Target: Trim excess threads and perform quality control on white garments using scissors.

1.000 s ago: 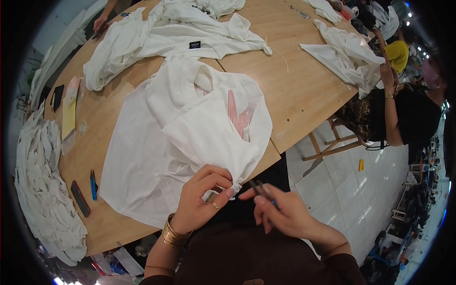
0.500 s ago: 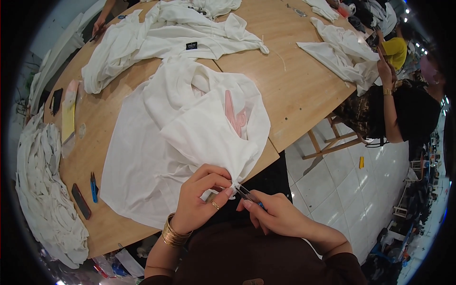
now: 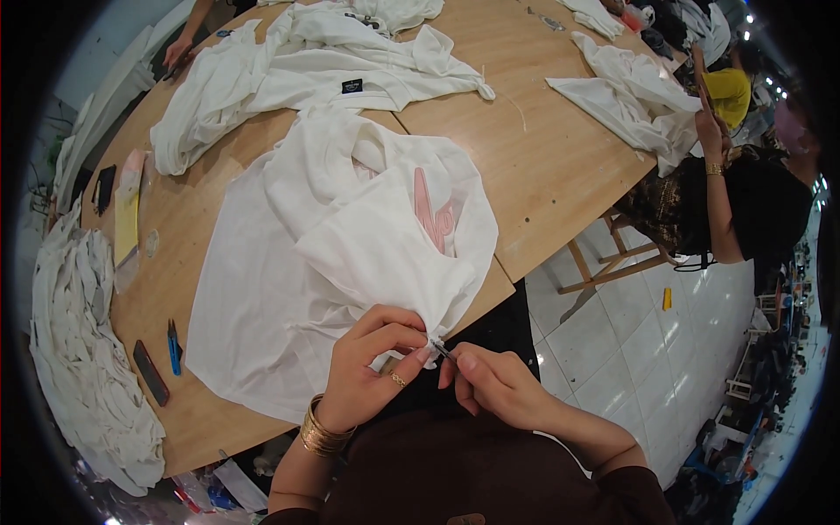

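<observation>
Your left hand (image 3: 376, 357) pinches the white garment (image 3: 350, 254) where it bunches, and your right hand (image 3: 500, 387) curls closely around small snips (image 3: 444, 351) touching it.

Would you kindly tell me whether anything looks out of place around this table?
Yes, one thing: a small yellow object lies on the tiled floor near the wooden stool, rather than on the table, perhaps dropped. I cannot tell what it is. The white garment being held shows no obvious damage.

a wooden stool (image 3: 612, 276) stands on white tiles (image 3: 626, 337) near something yellow (image 3: 667, 299).
</observation>
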`<state>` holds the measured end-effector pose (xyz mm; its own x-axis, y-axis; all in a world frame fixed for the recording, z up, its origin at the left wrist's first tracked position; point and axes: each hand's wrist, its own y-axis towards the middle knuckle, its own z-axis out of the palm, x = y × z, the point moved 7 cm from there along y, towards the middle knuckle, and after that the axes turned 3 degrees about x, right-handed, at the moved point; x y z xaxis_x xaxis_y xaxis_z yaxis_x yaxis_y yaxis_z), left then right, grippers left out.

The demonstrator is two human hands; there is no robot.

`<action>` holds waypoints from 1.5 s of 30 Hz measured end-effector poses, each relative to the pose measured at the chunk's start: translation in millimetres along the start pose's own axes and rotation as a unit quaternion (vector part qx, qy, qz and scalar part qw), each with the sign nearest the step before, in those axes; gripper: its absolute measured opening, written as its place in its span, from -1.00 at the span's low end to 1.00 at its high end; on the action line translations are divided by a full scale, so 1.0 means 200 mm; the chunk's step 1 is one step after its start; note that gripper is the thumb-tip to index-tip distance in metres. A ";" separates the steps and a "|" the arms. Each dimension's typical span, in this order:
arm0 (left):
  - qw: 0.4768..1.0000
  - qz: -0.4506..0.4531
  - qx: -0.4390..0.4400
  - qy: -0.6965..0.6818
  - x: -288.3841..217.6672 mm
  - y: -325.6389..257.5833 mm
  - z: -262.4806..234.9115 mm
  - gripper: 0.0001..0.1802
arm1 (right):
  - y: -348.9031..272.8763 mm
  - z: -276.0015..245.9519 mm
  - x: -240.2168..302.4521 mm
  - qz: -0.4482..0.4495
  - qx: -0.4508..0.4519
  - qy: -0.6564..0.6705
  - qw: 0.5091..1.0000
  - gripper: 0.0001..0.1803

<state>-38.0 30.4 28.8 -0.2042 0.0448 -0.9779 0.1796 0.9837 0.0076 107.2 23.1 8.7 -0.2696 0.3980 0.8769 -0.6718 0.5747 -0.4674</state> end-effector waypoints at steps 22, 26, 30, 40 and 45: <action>1.000 0.005 -0.010 0.006 0.02 -0.01 0.01 -0.92 | 0.00 -0.01 -0.04 0.013 -0.013 0.033 0.999 -0.58; 1.000 0.012 -0.015 -0.002 0.03 -0.01 0.00 -0.92 | 0.00 -0.01 -0.04 0.028 -0.013 0.025 0.999 -0.58; 1.000 0.008 -0.022 -0.006 0.04 -0.02 0.00 -0.92 | -0.01 -0.03 -0.02 0.007 -0.040 0.009 0.999 -0.67; 0.999 0.000 -0.033 0.006 0.04 -0.01 -0.02 -0.92 | 0.02 -0.12 0.04 -0.085 -0.049 -0.267 0.959 -0.73; 1.000 -0.004 -0.029 -0.001 0.04 -0.01 0.00 -0.92 | 0.05 -0.22 0.05 -0.032 -0.171 -0.074 0.982 -0.80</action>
<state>-39.3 28.8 21.6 -0.2043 0.0361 -0.9782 0.1223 0.9924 0.0111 127.5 63.8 7.5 -0.3481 0.2588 0.9010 -0.4263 0.8123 -0.3981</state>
